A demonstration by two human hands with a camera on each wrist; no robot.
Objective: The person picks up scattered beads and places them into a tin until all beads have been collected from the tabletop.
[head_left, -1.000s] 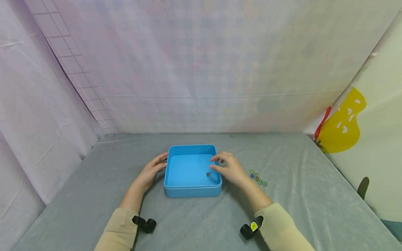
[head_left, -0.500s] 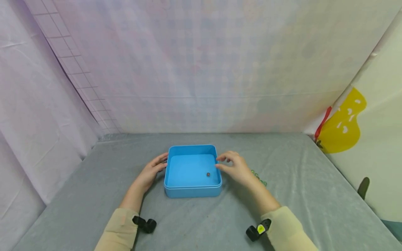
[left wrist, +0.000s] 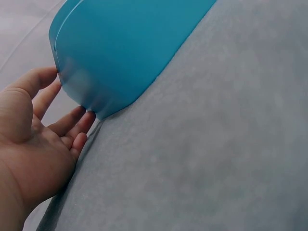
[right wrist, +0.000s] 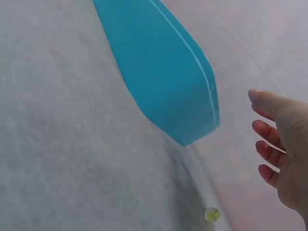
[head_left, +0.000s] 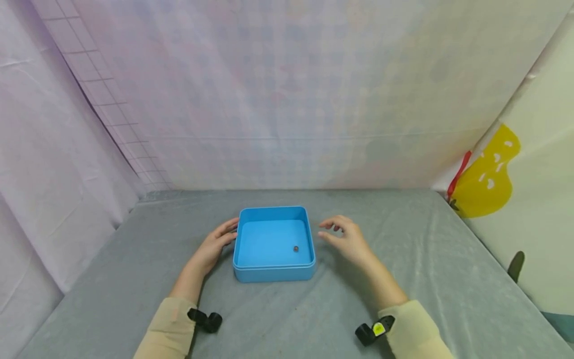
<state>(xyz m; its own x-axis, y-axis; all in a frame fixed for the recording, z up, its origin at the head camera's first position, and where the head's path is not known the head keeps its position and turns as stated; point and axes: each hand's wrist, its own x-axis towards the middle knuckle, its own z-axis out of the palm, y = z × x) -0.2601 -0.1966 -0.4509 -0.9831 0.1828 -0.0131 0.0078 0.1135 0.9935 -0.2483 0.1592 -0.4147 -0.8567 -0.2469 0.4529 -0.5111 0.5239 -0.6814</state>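
Note:
A square blue box (head_left: 273,274) with no lid on it stands on the grey cloth. One small reddish-brown marble (head_left: 296,248) lies on its floor, near the right side. My left hand (head_left: 213,249) rests its fingertips against the box's left wall; the left wrist view shows the fingers spread and touching the blue side (left wrist: 115,53). My right hand (head_left: 350,242) hovers just right of the box, apart from it, fingers loosely bent and nothing between them. In the right wrist view a yellow-green marble (right wrist: 212,214) lies on the cloth below that hand.
Grey cloth (head_left: 269,324) covers the tabletop. A pale checked curtain (head_left: 287,99) hangs behind it, and a white sheet (head_left: 538,199) with a yellow print closes the right side. Each sleeve carries a black wrist camera (head_left: 211,321).
My right hand has drawn back from over the box's right rim, moving right and clear of it. It now covers the loose marbles in the head view. The left hand stays put.

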